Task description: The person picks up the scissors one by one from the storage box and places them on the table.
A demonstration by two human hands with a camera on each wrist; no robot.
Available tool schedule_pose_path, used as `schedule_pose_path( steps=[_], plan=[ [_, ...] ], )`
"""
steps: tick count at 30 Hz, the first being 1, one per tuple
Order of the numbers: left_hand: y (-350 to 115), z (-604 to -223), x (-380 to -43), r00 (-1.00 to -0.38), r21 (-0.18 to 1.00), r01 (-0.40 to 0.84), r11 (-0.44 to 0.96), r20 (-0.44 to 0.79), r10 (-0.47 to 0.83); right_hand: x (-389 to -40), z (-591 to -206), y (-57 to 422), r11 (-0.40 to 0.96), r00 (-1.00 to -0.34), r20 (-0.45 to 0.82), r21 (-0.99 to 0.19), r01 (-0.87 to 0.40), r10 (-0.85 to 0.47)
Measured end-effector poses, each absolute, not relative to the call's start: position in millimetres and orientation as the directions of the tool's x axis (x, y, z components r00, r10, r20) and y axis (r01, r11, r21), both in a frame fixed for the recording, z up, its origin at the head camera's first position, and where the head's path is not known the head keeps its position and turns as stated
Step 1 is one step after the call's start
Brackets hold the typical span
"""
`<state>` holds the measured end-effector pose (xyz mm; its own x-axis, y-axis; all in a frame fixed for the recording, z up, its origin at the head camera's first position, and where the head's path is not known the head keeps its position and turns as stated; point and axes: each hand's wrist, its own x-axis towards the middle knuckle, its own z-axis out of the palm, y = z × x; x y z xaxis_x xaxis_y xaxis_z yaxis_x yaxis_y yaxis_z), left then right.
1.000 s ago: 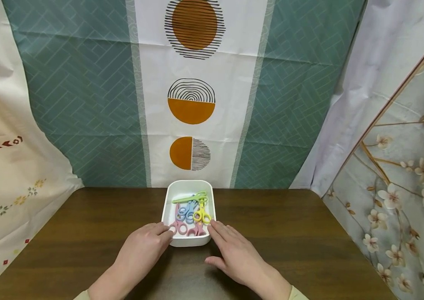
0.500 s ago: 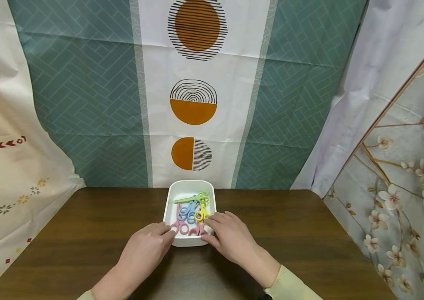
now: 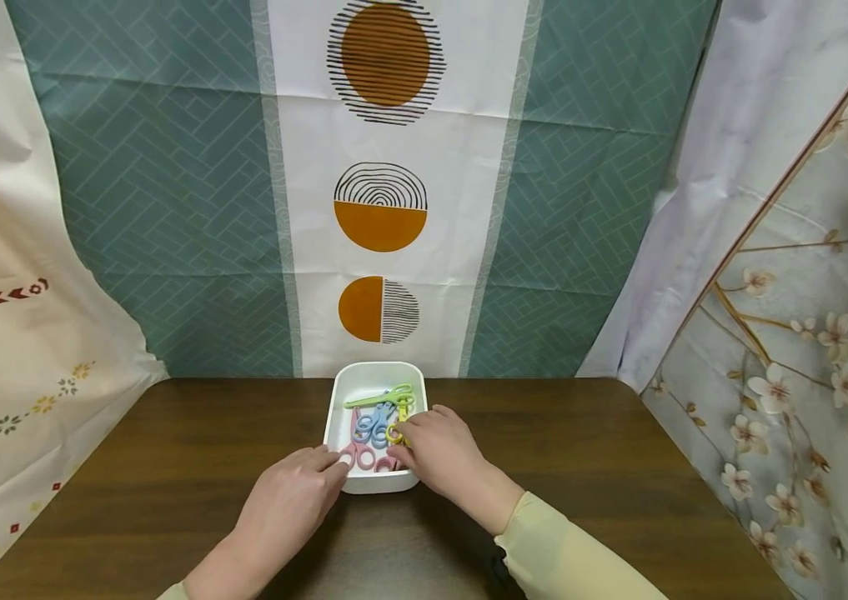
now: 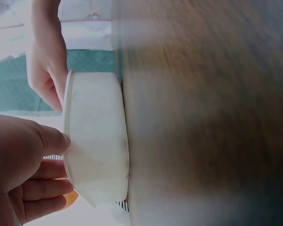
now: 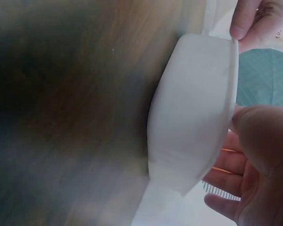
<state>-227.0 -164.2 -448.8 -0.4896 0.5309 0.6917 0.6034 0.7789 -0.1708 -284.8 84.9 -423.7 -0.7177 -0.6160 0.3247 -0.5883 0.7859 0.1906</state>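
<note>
A white bin (image 3: 374,482) sits on the table with several children's scissors inside: green scissors (image 3: 365,401), blue scissors (image 3: 380,417), yellow scissors (image 3: 403,410), and two pink pairs, the left pink scissors (image 3: 365,457) showing most. At the bin's near left corner my left hand (image 3: 294,492) holds the rim, thumb on the near side and fingers along the left wall. My right hand (image 3: 442,454) reaches over the right wall, its fingertips by the yellow scissors and the right pink scissors (image 3: 384,463), partly covering both. The bin's wall (image 5: 193,103) hides its contents in both wrist views.
The dark wooden table (image 3: 544,467) extends to either side of the bin. Behind its far edge hangs a green and white cloth (image 3: 566,250) with orange circles. Patterned curtains hang at the left (image 3: 33,358) and right (image 3: 791,433).
My right hand has moved from beside the bin's right wall up and left over the rim, into the bin by the yellow scissors. My left hand and the bin stay put.
</note>
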Motion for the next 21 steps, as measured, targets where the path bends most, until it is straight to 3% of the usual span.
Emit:
schedule_pose_path(
  steps=[13, 21],
  plan=[
    [-159.9, -449.5, -227.4, -0.471, -0.187, 0.609, 0.771, 0.697, 0.541, -299.7, -423.3, 72.1, 0.804, -0.762, 0.261, 0.25, -0.539, -0.592],
    [-163.8, -449.0, -225.7, -0.491, -0.18, 0.607, 0.774, 0.68, 0.544, -304.9, -424.1, 59.2, 0.804, -0.784, 0.234, 0.336, -0.49, -0.576]
  ],
)
